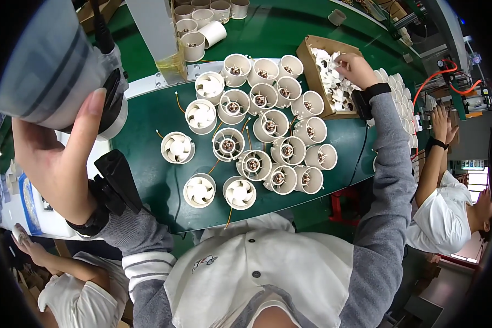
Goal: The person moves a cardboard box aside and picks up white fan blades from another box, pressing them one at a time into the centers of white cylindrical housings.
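Note:
At the upper left, close to the camera, my left hand (pixel 60 158) is wrapped round a large translucent cylinder (pixel 44 65) with dark bands and a black lower part; its exact kind I cannot make out. My right hand (pixel 358 71) reaches into an open cardboard box (pixel 310 82) of white fan impellers. Its fingers pinch a white fan impeller (pixel 340 64) at the top of the heap, partly hidden by the fingertips. Between my hands stand several round white fan housings (pixel 270 126) with copper-coloured motor cores showing. Several others, such as the left-hand fan (pixel 177 147), have white impellers in them.
The housings stand on a green table (pixel 147 202). A grey post (pixel 156 33) rises at the back, with more housings (pixel 193 46) beside it. Stacked white cups (pixel 399 101) lie right of the box. Co-workers (pixel 443 208) (pixel 82 284) sit at both sides. Thin wires trail between housings.

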